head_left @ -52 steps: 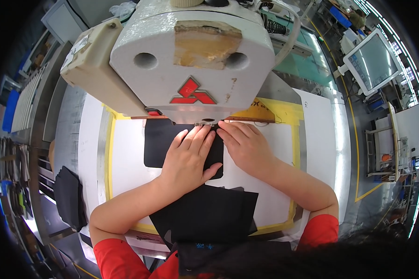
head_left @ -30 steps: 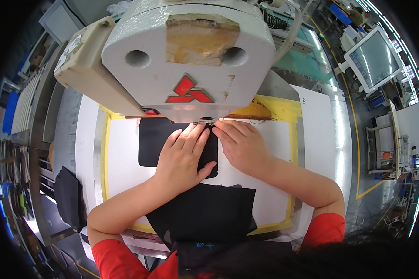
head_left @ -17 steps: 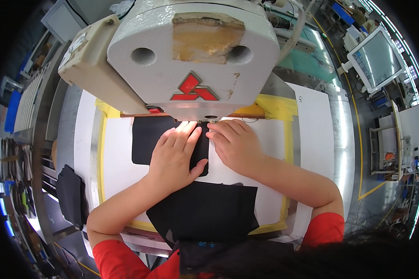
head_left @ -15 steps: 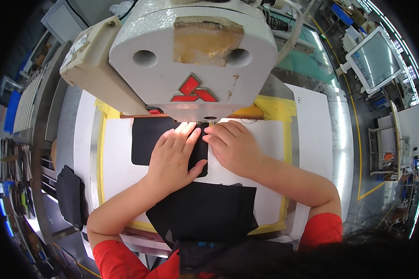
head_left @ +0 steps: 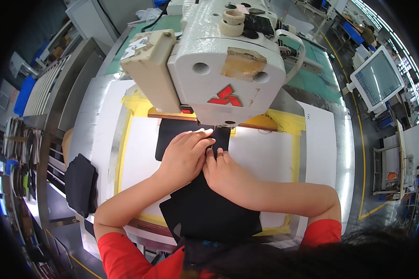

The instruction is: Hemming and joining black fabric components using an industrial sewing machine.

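Note:
A white sewing machine head (head_left: 226,83) with a red emblem overhangs a black square piece (head_left: 170,139) on a white plate framed in yellow tape (head_left: 122,162). My left hand (head_left: 184,156) rests on the black piece, fingers stretched toward the needle area (head_left: 219,126), their tips just below the machine. My right hand (head_left: 223,176) is beside and below it, fingers curled at the black piece’s lower part, touching or nearly touching my left hand; its thumb and whatever it grips are hidden. More black pieces (head_left: 219,218) lie loosely beneath my wrists, toward me.
A black stack (head_left: 79,181) sits left of the plate. A metal rack (head_left: 51,88) stands at the left, a screen on an arm (head_left: 377,76) at the right, beside a floor walkway with yellow lines. A person (head_left: 368,33) is far back at upper right.
My right hand has pulled down and left, from the piece’s upper right edge to beside my left thumb, its fingers curling. My left fingers bend rightward. The view has shifted, showing more machine top.

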{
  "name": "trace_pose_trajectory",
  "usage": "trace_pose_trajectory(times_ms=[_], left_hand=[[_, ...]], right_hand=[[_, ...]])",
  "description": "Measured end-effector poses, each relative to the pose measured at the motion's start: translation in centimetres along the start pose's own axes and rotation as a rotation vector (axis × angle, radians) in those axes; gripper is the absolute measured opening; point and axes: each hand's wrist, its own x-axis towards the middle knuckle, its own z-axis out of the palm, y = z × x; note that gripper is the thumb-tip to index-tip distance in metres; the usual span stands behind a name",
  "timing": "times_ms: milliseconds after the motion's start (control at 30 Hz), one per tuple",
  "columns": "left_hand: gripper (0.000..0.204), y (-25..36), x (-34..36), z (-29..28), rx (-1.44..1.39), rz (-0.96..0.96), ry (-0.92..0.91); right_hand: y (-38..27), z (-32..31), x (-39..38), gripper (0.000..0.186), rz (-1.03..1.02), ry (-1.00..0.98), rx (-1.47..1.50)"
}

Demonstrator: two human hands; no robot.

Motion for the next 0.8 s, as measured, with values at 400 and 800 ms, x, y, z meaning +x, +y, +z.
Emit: trace_pose_trajectory(times_ms=[400,800], left_hand=[[0.032,-0.5,-7.2,-4.8,-0.064,-0.06,-0.021],[0.027,-3.7,-7.9,-2.8,-0.021,-0.112,0.18]], right_hand=[[-0.6,-0.8,-3.2,0.035,0.194,0.133,0.257],[0.1,0.1,-2.7,0.047,0.484,0.229,0.693]])
